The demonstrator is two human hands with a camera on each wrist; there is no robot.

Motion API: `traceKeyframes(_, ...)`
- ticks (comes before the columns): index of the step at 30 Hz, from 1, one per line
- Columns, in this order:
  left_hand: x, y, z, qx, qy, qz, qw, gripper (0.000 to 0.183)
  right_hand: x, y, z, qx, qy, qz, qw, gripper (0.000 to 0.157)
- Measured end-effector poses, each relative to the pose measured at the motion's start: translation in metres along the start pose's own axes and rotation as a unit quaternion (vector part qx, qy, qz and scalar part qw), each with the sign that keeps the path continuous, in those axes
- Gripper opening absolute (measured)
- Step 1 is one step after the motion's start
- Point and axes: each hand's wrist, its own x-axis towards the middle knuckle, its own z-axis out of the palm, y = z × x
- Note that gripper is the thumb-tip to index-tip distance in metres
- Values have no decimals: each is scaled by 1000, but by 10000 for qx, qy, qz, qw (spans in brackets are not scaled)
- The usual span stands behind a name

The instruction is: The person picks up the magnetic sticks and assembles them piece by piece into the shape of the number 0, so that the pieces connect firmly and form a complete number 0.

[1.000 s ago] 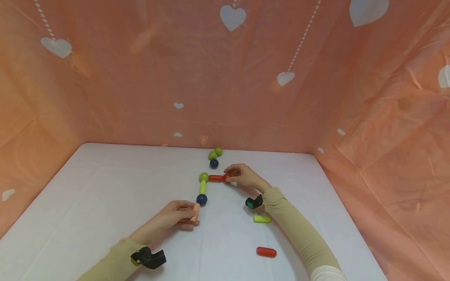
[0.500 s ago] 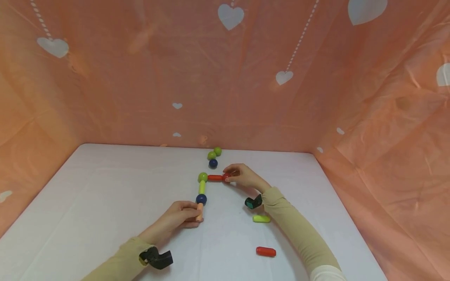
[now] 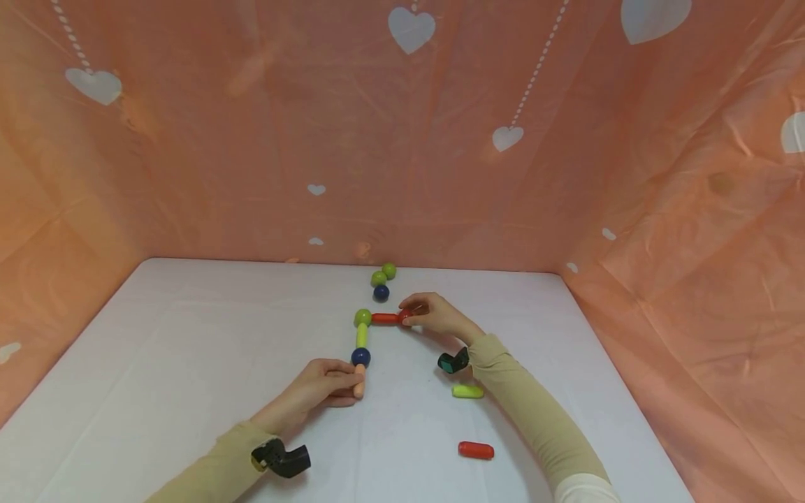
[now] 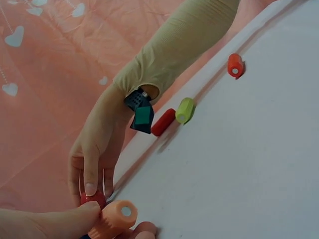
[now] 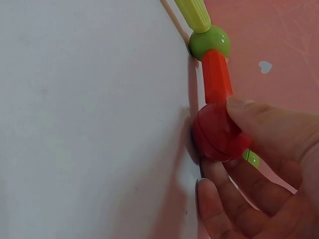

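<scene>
My left hand (image 3: 323, 384) pinches a peach-coloured stick (image 3: 360, 381) between thumb and fingers. The far end of that stick meets a dark blue ball (image 3: 361, 357). From there a yellow-green stick (image 3: 361, 335) runs back to a green ball (image 3: 363, 317), and a red stick (image 3: 385, 318) leads right to a red ball (image 5: 219, 132). My right hand (image 3: 437, 314) holds the red ball with its thumb on top and fingers curled below. In the left wrist view the peach stick (image 4: 117, 219) shows a pale round spot on its free end.
Behind the chain sit two green balls (image 3: 379, 279) and a dark blue ball (image 3: 381, 293). A loose yellow-green stick (image 3: 468, 392) and a red stick (image 3: 476, 450) lie near the right forearm. Another red stick (image 4: 163, 122) shows in the left wrist view. Orange curtains surround the white table (image 3: 220, 335).
My left hand has moved slightly right, bringing the peach stick from a tilted position beside the blue ball into line with the chain. My right hand stays on the red ball.
</scene>
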Motion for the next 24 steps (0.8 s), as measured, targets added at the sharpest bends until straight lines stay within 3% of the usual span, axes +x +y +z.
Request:
traceKeyframes(8, 1, -1, -8, -38, -202, -102, 9997, 44, 8, -12, 0, -160, 12, 66, 9998, 33)
traceKeyframes(16, -1, 3, -6, 69, -96, -233, 9997, 45, 29, -25, 2, -73, 524, -525, 9972, 37)
traceKeyframes(24, 0, 4, -5, 16, -37, -320, 9995, 43, 46, -33, 8, -146, 479, -608, 9969, 37)
